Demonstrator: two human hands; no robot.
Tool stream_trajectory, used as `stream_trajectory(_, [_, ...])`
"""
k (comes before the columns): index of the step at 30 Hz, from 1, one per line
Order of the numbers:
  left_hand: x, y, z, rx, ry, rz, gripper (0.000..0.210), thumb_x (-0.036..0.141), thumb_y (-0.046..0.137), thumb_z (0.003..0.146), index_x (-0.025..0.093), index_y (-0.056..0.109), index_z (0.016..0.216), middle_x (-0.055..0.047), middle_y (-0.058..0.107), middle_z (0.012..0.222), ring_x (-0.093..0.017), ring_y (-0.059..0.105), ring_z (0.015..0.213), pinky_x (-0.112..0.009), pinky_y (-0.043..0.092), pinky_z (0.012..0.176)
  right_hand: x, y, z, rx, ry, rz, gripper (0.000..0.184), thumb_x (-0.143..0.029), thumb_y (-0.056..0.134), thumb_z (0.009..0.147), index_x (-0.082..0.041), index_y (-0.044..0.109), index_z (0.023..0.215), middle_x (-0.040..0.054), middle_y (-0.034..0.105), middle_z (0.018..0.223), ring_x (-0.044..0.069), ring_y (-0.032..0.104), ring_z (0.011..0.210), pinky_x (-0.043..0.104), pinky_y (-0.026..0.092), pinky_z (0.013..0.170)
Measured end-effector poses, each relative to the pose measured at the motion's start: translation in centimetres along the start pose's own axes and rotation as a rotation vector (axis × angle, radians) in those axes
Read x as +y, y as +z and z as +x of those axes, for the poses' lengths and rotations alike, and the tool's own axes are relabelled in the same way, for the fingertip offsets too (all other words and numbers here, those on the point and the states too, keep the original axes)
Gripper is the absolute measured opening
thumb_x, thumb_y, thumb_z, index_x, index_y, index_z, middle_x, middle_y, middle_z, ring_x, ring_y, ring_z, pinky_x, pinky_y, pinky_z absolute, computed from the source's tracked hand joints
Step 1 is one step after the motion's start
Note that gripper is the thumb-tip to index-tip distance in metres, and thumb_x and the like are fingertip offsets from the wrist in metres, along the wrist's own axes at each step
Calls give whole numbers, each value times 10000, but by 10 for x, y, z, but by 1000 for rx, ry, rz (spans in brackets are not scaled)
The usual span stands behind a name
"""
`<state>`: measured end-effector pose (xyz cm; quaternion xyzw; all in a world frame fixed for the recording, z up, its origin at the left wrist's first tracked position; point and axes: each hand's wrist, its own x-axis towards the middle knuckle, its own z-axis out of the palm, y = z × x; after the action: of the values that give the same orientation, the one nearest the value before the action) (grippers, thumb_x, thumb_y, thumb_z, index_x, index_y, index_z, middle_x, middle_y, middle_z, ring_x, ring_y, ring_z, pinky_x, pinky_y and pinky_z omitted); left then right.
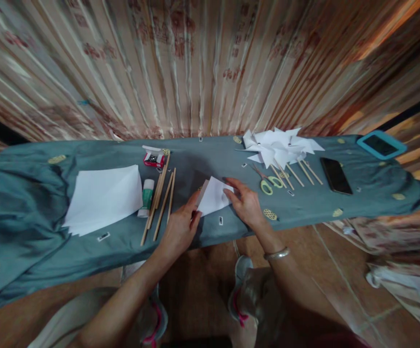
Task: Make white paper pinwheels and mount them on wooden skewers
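Observation:
A folded sheet of white paper (215,195) is held between my two hands, just over the front half of the cloth-covered table. My left hand (182,223) grips its left edge, thumb against the near corner. On the right side, my right hand (245,200) pinches the paper between thumb and fingers. Left of my left hand lie several wooden sticks (164,205) and a green-and-white glue stick (146,197). Scissors (270,183) with light green handles rest to the right, beyond my right hand.
A stack of white paper (104,198) lies at the left. Behind the sticks is a small open red box (153,158). Paper pinwheels (280,145) on sticks lie at the back right, beside a dark phone (336,175) and a blue-framed device (382,144). A curtain (195,67) hangs behind the table.

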<state>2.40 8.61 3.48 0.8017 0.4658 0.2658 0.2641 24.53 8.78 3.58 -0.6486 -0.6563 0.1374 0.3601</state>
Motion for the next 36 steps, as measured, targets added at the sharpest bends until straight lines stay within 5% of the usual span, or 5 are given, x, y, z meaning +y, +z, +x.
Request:
stream_trajectory(5, [-1,-2,1,27,48,-22,439,152,484,908,183,510,1345,-97,707,1181,-204,714,930,-350,564,867,0,10,-4,19,-191,-268,377,-299,425,990,-159,618,1282,169,580,1376,285,549,1259,477,428,1062])
stream_trajectory(10, [-5,0,1,17,151,20,330,143,434,929,180,663,1164,-92,703,1120,-206,688,1005,-352,556,911,-8,11,-10,-74,-273,-464,433,-403,444,986,-177,587,1326,192,429,1505,332,395,1391,531,390,1062])
stream_trajectory(18, [-6,-1,1,53,205,135,299,148,433,935,149,664,1123,-127,645,1184,-218,663,1056,-372,557,938,-9,11,-9,-196,-241,-536,500,-456,433,982,-176,524,1387,189,381,1539,346,322,1435,540,371,1067])
stream_trajectory(36, [6,-10,-1,35,224,317,279,180,471,937,102,647,1140,-198,571,1343,-291,601,1165,-455,522,978,-14,12,-8,-225,-183,-548,515,-468,434,978,-199,501,1412,185,389,1536,340,318,1438,519,345,1085])
